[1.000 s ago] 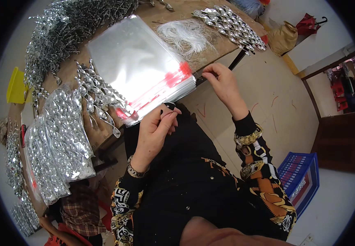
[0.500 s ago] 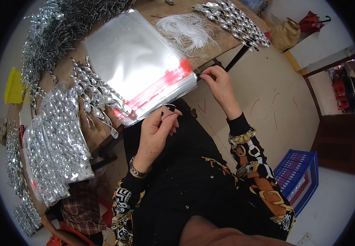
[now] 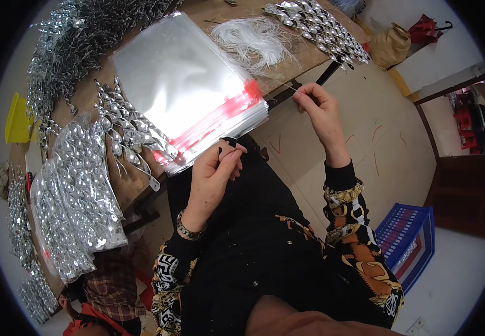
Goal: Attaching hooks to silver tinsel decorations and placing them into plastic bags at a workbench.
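My left hand [image 3: 210, 175] is closed in front of the bag stack, thumb pressed to the fingers. A small black thing [image 3: 227, 145] shows at its fingertips; I cannot make out its kind. Farther right, past the table edge, my right hand [image 3: 320, 112] pinches the end of a thin thread [image 3: 287, 85], which stretches back to the table. A loose bundle of white thread [image 3: 248, 42] lies there. Between it and my left hand is a stack of clear plastic bags [image 3: 181, 67] with red strips along the near edge. Twisted silver strands [image 3: 133, 126] rest against its left side.
More silver strands [image 3: 318, 25] hang over the table's far right corner. A large silver heap [image 3: 85, 45] and bagged strands [image 3: 80, 190] cover the left. A yellow container [image 3: 18, 120] stands beyond. On the right are a blue basket [image 3: 402, 241] and a red umbrella [image 3: 424, 31]. Another person [image 3: 113, 285] is at lower left.
My right hand has moved right, away from the bag stack, and the thread now shows drawn out from the table to its fingertips. My left hand has barely moved.
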Motion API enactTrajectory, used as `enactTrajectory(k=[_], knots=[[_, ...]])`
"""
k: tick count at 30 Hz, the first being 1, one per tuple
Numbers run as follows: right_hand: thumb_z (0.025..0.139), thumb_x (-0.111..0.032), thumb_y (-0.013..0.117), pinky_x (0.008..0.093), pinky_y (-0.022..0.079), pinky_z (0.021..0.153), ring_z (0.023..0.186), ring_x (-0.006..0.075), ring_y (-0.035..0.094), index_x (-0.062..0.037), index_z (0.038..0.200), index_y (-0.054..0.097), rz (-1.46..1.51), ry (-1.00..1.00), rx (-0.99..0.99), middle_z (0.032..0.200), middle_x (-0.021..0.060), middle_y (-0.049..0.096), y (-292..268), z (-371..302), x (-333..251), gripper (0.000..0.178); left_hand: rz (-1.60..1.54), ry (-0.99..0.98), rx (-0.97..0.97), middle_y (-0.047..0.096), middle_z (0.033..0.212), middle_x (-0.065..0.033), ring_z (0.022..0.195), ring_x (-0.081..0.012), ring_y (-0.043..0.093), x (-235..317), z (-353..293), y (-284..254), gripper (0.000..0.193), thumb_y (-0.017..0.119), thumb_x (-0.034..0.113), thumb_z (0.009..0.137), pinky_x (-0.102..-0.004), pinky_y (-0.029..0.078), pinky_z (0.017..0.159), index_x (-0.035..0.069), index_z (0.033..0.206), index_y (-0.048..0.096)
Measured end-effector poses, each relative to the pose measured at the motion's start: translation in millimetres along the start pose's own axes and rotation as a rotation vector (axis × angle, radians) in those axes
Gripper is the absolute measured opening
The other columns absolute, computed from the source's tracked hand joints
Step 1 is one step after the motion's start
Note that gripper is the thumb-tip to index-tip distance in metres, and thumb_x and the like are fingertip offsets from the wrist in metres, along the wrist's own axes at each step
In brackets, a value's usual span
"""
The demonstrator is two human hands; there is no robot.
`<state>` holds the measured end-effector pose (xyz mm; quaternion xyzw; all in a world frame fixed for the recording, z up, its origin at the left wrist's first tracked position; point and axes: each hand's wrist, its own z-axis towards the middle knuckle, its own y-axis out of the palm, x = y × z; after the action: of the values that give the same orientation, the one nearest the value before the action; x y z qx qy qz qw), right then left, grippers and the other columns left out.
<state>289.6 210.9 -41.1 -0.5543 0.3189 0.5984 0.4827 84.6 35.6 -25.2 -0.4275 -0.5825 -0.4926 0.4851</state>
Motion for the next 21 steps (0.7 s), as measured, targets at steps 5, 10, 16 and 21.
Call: enactTrajectory(k=[5, 10, 16, 21], knots=[[0.089, -0.009, 0.061, 0.0194, 0.04, 0.065, 0.07, 0.0043, 0.05, -0.0028, 0.086, 0.061, 0.063, -0.008, -0.02, 0.076, -0.0036, 0.056, 4, -13, -27, 0.007, -0.064, -0.01, -0.02, 0.056, 0.079, -0.001, 0.063, -0.0055, 0.049, -4, 8, 4, 0.014, 0.053, 0.012, 0.094, -0.0189, 0.039, 0.058, 0.0, 0.094, 0.06], [0.085, -0.001, 0.062, 0.0205, 0.04, 0.067, 0.073, 0.0078, 0.053, -0.0004, 0.083, 0.06, -0.09, -0.141, -0.092, 0.08, 0.0008, 0.058, 19, -32, -49, 0.002, -0.023, -0.118, -0.028, 0.055, 0.075, -0.0003, 0.061, -0.0054, 0.048, 3, 18, 12, 0.013, 0.054, 0.011, 0.093, -0.0187, 0.038, 0.056, -0.001, 0.094, 0.06], [0.081, 0.003, 0.063, 0.0261, 0.044, 0.065, 0.072, 0.0145, 0.057, 0.0015, 0.081, 0.061, -0.135, -0.226, -0.18, 0.081, 0.0056, 0.06, 36, -50, -53, 0.003, -0.045, -0.139, -0.029, 0.055, 0.072, 0.0017, 0.059, -0.0036, 0.047, 3, 25, 16, 0.019, 0.058, 0.016, 0.092, -0.0182, 0.037, 0.053, -0.001, 0.098, 0.064], [0.079, 0.002, 0.064, 0.0284, 0.045, 0.064, 0.071, 0.0193, 0.058, 0.0008, 0.082, 0.061, -0.26, -0.331, -0.187, 0.08, 0.0081, 0.06, 48, -58, -52, 0.004, -0.05, -0.144, -0.016, 0.053, 0.069, 0.0017, 0.057, -0.0048, 0.046, 7, 25, 19, 0.02, 0.057, 0.014, 0.092, -0.0186, 0.036, 0.052, -0.002, 0.102, 0.063]])
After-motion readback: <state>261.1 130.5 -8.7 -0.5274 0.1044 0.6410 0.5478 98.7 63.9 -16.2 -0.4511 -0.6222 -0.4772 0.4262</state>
